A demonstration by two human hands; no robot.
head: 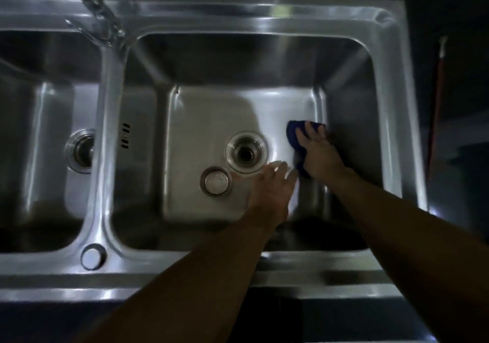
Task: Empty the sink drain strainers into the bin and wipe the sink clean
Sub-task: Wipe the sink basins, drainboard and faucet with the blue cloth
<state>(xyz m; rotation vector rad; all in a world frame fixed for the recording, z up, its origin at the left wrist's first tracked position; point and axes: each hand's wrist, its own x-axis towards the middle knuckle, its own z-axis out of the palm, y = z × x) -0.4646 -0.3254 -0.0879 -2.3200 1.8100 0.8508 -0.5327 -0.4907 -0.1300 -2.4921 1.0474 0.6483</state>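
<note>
Dim light is falling from above, brightening only the right basin floor (280,109), where a soft rounded shadow is dulling its left part. Glare is streaking the sink rim (264,9) and faucet (98,6). The arms (211,284) are showing dark, and the right edge is sinking to black. Everything is looking soft; the left hand (270,183) is blurring, and the wide lens is bowing the rim.

steel sink (201,120) floor bears a strainer (216,181) and blue cloth (292,133).
</note>
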